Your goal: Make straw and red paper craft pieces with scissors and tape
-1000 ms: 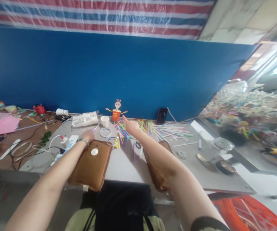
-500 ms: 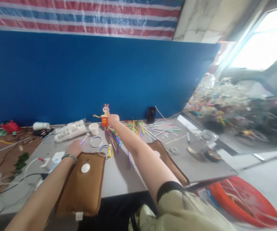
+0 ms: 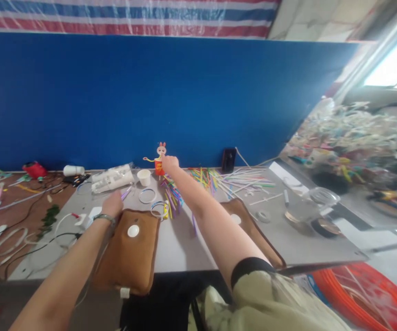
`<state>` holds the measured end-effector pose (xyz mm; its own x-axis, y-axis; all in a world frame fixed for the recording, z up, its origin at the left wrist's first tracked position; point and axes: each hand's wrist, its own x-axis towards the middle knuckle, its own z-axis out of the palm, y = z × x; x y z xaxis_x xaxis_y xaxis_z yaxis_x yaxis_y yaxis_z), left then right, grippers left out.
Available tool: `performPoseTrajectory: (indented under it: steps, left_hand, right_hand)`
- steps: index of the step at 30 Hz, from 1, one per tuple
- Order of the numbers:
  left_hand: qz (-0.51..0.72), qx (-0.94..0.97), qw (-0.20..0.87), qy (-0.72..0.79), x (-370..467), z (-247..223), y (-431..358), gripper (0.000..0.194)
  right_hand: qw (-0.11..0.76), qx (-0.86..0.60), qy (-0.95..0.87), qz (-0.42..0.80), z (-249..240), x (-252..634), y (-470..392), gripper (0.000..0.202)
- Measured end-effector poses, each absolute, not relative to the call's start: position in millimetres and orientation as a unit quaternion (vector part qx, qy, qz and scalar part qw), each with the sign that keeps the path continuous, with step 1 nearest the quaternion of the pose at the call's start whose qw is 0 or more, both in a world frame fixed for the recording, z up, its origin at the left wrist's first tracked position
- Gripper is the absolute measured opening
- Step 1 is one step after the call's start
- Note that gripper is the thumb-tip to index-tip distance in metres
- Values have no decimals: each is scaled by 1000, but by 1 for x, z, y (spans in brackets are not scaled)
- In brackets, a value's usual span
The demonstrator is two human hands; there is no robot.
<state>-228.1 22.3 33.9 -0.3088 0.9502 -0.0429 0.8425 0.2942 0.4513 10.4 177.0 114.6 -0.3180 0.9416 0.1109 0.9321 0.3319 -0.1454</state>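
Observation:
My right hand (image 3: 170, 164) reaches to the back of the table, its fingers closed at the side of a small bunny-headed figure (image 3: 161, 150). The figure stands in a red paper cup (image 3: 158, 166), and a thin yellow arm sticks out to its left. The fingertips seem to pinch the figure, though the contact is small and partly hidden. Nearer to me, my left hand (image 3: 113, 203) is closed around a thin purple pipe cleaner (image 3: 126, 193). It hovers just above the upper left corner of a brown hand-warmer pad (image 3: 125, 257). A white paper cup (image 3: 144, 177) stands between both hands.
Coloured pipe cleaners (image 3: 172, 197) lie loose beneath my right arm. Tape rings (image 3: 147, 196), wrapped cups (image 3: 113, 179) and a black phone-like box (image 3: 228, 160) line the back. A clear jar (image 3: 322, 198) stands right; cables (image 3: 63, 234) run left. A blue panel (image 3: 150, 101) rises behind.
The view has turned slightly, so everything sits further right in the picture. Both hands keep nearly the same places, the right at the figure and the left with the purple pipe cleaner.

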Motion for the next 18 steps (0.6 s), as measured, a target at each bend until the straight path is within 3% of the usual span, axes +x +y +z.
performPoseTrajectory:
  steps: [6,10,15,18]
  left_hand:
    - [344,504,298,734,-220,55,13,22]
    - [452,437,443,638,-189,62,14,20]
    - [532,350,547,543,-137,67,32,12]
    - [561,317,580,499,-113,69,42,8]
  right_hand:
    - [125,-570,-809,74,107,11,157,32]
    - [146,-550,-812,131,98,12,144,41]
    - [158,-580,-782,167,104,10,153,55]
    - [148,-586,-775,186,115,8,164,48]
